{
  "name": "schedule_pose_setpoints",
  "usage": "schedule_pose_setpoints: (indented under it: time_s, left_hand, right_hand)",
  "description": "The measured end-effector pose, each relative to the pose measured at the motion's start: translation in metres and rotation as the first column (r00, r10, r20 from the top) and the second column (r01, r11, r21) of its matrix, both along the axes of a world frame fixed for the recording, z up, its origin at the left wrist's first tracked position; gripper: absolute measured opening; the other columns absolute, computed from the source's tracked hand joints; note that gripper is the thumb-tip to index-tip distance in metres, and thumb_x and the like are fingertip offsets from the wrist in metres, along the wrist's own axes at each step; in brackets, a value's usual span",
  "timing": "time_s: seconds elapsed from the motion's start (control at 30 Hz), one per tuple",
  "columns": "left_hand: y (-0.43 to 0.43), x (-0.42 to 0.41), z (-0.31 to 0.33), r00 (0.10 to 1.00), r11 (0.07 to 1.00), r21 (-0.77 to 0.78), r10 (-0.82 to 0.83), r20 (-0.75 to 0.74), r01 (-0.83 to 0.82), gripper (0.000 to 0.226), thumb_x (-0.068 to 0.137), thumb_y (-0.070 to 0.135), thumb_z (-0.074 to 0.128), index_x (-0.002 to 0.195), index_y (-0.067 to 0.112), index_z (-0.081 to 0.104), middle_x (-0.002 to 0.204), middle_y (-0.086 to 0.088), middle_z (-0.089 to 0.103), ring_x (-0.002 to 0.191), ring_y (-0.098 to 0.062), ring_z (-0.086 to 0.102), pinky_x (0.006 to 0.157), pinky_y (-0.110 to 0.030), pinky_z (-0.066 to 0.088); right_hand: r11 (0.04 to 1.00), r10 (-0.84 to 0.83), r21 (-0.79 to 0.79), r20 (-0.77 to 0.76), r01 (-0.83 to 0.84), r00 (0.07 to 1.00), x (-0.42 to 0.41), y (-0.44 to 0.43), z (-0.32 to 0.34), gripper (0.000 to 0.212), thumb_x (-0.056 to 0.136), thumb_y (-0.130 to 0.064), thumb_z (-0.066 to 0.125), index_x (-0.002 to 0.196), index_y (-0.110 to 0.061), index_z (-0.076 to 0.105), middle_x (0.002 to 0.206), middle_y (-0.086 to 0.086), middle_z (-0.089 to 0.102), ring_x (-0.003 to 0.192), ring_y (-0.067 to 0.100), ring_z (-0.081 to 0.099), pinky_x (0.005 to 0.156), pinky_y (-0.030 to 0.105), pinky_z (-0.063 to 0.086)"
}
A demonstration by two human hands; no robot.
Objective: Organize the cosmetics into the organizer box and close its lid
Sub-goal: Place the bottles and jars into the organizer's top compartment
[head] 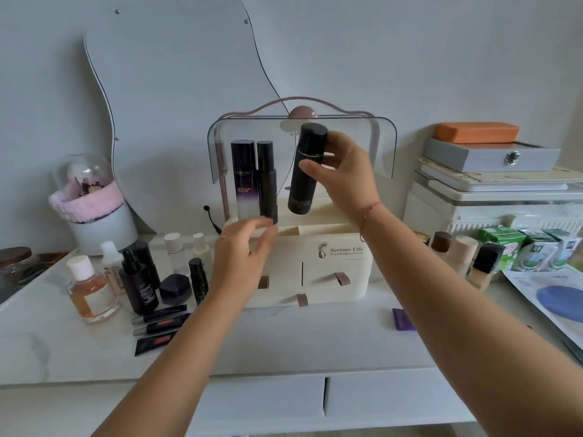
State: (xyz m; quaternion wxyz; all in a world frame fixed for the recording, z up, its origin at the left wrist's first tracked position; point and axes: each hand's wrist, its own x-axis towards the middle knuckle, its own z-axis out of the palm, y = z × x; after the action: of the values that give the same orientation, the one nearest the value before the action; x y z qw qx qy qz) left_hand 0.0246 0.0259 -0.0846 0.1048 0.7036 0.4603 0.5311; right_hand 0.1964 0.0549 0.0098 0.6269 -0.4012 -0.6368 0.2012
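Holding one bottle (305, 171) — two boxed

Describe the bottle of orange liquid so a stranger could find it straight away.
Start at the cream organizer box mid-table and look at the cosmetics to its left. The bottle stands farthest left in front. It alone holds peach liquid, under a white cap, beside a dark spray bottle.

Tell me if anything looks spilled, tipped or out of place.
Nothing spilled. The black bottle in the right hand hangs tilted above the organizer box, and a small purple box lies alone in front of it.
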Motion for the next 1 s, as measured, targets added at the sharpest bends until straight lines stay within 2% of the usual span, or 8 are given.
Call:
schedule_pose_setpoints:
  time_s: [0.1,0.23,0.47,0.6,0.73,0.83,0.9,1.0]
  left_hand:
    - [0.012,-0.01,-0.016,0.981,0.991,0.1,0.102,-0.164,-0.086,0.028,0.087,0.037,0.053,0.105,0.02,0.069,0.105,0.006,0.068,0.109,-0.01,0.047,0.104,-0.05,0.034]
    - [0.018,-0.016,-0.02,0.979,0.986,0.151,0.103,-0.177,-0.076,0.024,0.089,0.036,0.057,0.106,0.024,0.069,0.105,0.011,0.067,0.099,0.01,0.029,0.101,-0.031,0.024]
    - [0.023,-0.018,-0.026,0.978,0.977,0.205,0.096,-0.187,-0.057,0.037,0.088,0.047,0.044,0.105,0.026,0.069,0.099,0.019,0.061,0.1,0.014,0.031,0.101,-0.011,0.011]
    - [0.024,-0.017,-0.027,0.98,0.974,0.218,0.101,-0.169,-0.063,0.036,0.088,0.046,0.044,0.103,0.026,0.069,0.097,0.02,0.059,0.101,0.009,0.034,0.104,-0.009,0.007]
    - [0.022,-0.016,-0.027,0.981,0.973,0.224,0.101,-0.167,-0.062,0.037,0.089,0.047,0.042,0.105,0.025,0.068,0.099,0.02,0.058,0.103,0.011,0.031,0.105,-0.01,0.004]
    - [0.022,-0.016,-0.027,0.98,0.972,0.229,0.099,-0.174,-0.058,0.038,0.089,0.047,0.042,0.105,0.025,0.068,0.099,0.019,0.059,0.104,0.009,0.033,0.106,-0.011,0.005]
    - [0.022,-0.015,-0.027,0.977,0.974,0.218,0.107,-0.185,-0.065,0.038,0.088,0.048,0.042,0.105,0.026,0.067,0.099,0.016,0.062,0.107,-0.002,0.041,0.106,-0.013,0.007]
    - [0.023,-0.014,-0.029,0.972,0.976,0.209,0.107,-0.21,-0.062,0.036,0.087,0.047,0.045,0.105,0.026,0.067,0.101,0.011,0.067,0.108,-0.014,0.05,0.106,-0.017,0.012]
  right_hand:
    - [0.997,-0.048,-0.062,0.079,0.053,0.996,-0.001,0.037,-0.011,0.044,0.077,-0.009,0.072,0.118,-0.015,0.057,0.11,-0.004,0.065,0.1,0.014,0.064,0.093,0.032,0.052]
    - [0.975,-0.015,-0.217,0.095,0.036,0.995,-0.004,0.075,-0.027,0.045,0.079,-0.009,0.072,0.12,-0.013,0.056,0.115,0.001,0.064,0.1,0.017,0.065,0.095,0.039,0.051]
    - [0.929,-0.017,-0.35,0.276,0.116,0.961,-0.009,0.102,-0.041,0.045,0.076,-0.016,0.075,0.115,-0.011,0.056,0.102,0.002,0.062,0.096,0.024,0.064,0.085,0.043,0.056]
    - [0.884,0.059,-0.451,0.371,0.124,0.927,-0.013,0.101,-0.046,0.035,0.077,-0.01,0.074,0.107,-0.003,0.059,0.098,0.01,0.064,0.091,0.032,0.067,0.075,0.043,0.059]
    - [0.871,0.056,-0.466,0.415,0.159,0.908,-0.014,0.103,-0.048,0.035,0.075,-0.011,0.075,0.105,-0.002,0.06,0.098,0.012,0.065,0.088,0.034,0.069,0.075,0.044,0.059]
    - [0.854,0.047,-0.469,0.498,0.224,0.866,-0.012,0.097,-0.046,0.042,0.076,-0.017,0.075,0.113,-0.004,0.058,0.109,0.012,0.066,0.097,0.03,0.066,0.083,0.035,0.055]
    - [0.867,-0.032,-0.383,0.594,0.319,0.803,-0.009,0.084,-0.041,0.051,0.078,-0.023,0.074,0.122,-0.008,0.053,0.112,0.007,0.062,0.106,0.025,0.06,0.082,0.027,0.045]
    - [0.918,-0.184,-0.226,0.48,0.324,0.857,0.0,0.043,-0.038,0.05,0.082,-0.022,0.07,0.127,-0.011,0.051,0.116,0.005,0.06,0.105,0.019,0.058,0.088,0.025,0.046]
